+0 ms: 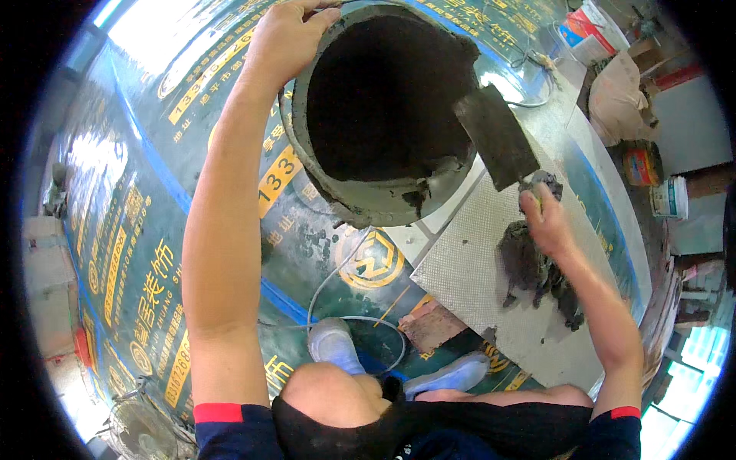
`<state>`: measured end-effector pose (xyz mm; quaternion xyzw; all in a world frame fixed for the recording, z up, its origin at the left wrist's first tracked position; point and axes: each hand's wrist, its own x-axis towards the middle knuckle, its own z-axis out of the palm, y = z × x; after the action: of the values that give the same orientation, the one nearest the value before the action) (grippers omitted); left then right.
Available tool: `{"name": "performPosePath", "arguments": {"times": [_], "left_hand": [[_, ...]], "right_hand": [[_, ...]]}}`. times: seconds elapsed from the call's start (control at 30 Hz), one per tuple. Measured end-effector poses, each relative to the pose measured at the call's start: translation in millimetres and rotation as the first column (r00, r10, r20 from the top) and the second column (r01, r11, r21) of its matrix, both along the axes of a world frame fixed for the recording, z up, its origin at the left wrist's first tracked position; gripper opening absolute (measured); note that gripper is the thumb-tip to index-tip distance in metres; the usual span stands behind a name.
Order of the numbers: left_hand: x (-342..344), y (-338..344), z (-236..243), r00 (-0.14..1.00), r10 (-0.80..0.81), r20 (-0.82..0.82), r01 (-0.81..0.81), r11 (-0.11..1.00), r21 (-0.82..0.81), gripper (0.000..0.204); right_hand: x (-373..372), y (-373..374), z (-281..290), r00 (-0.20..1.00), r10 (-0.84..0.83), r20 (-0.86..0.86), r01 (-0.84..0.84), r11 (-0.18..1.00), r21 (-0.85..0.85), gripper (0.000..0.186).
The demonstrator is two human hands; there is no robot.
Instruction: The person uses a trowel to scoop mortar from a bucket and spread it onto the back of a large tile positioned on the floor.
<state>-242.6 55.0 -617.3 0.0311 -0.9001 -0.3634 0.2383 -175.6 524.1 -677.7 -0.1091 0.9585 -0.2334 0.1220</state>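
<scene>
My left hand (295, 34) grips the rim of a large grey bucket (300, 130) at its upper left. Dark wet mortar (383, 100) coats the shadowed inside; how deep it lies cannot be made out. My right hand (546, 218) is closed around the handle of a trowel (498, 138). Its rectangular blade, smeared dark, overlaps the bucket's right rim. Under my right hand, a clump of mortar (525, 257) lies on a large pale tile (460, 257) with a fine grid texture. More mortar crumbs trail down toward my forearm.
Printed green protective sheeting (153, 253) covers the floor. A grey cable (360, 317) loops near my feet, beside a brownish square piece (432, 326). Pails (590, 34) and a pale sack (616, 100) stand at the right. A fan (142, 429) is at lower left.
</scene>
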Motion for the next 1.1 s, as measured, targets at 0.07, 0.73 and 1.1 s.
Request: {"name": "performPosePath", "arguments": {"times": [0.07,0.73,1.1], "left_hand": [[3.7,3.9,2.6,0.998,0.059,0.01,-0.059,0.996,0.072,0.032],[43.0,84.0,27.0,0.998,0.034,-0.043,-0.029,0.995,0.1,0.025],[48.5,82.0,36.7,0.997,-0.059,-0.056,0.065,0.991,0.121,0.025]], "right_hand": [[22.6,15.8,-46.4,0.999,-0.04,0.026,0.043,0.992,-0.115,0.056],[-48.8,-96.3,105.3,0.94,0.34,-0.007,-0.238,0.672,0.701,0.051],[10.3,-81.7,90.7,0.374,-0.126,0.919,0.133,0.988,0.081,0.058]]}}
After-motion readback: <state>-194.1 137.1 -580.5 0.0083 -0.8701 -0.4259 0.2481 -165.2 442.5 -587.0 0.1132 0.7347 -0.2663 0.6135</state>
